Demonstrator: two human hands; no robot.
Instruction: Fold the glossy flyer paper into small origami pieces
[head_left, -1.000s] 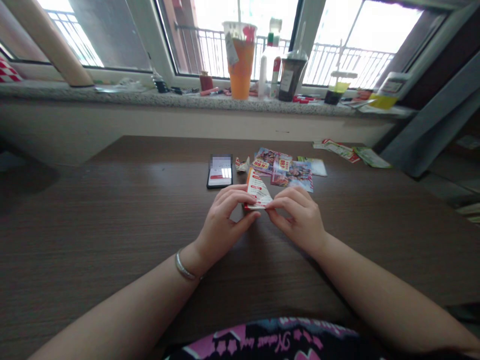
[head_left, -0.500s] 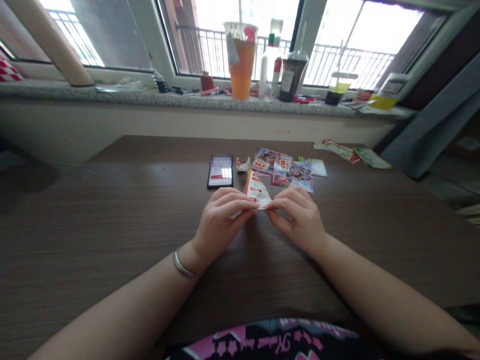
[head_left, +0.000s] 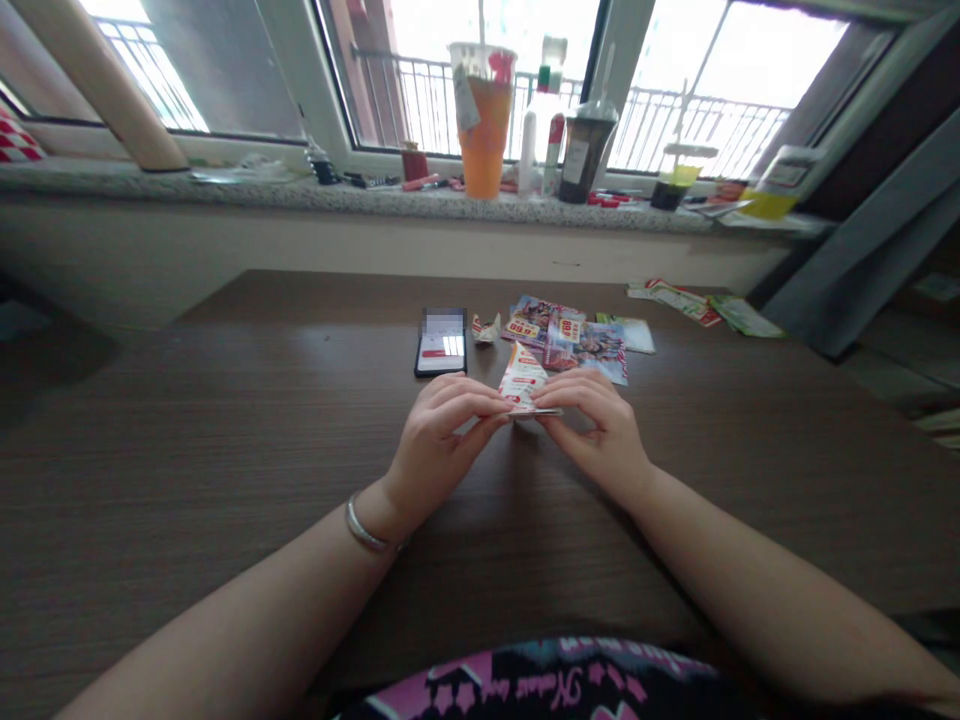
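Observation:
A folded piece of printed paper, white with red and orange marks and pointed at its far end, is held just above the table. My left hand pinches its near left edge between thumb and fingers. On the opposite side my right hand grips the near right corner, thumb beneath and fingers on top. Beyond the left hand lies a phone with its screen lit. A small folded paper piece sits beside the phone. Colourful printed leaflets overlap behind the held paper.
The brown table reaches to the wall under the window. More printed strips lie at its far right. On the stone windowsill stand a tall cup of orange drink, a dark drink cup and several bottles and pens.
The held paper has turned slightly and its near edge now extends farther right. My right fingers have moved onto its top, and the left hand has shifted only a little.

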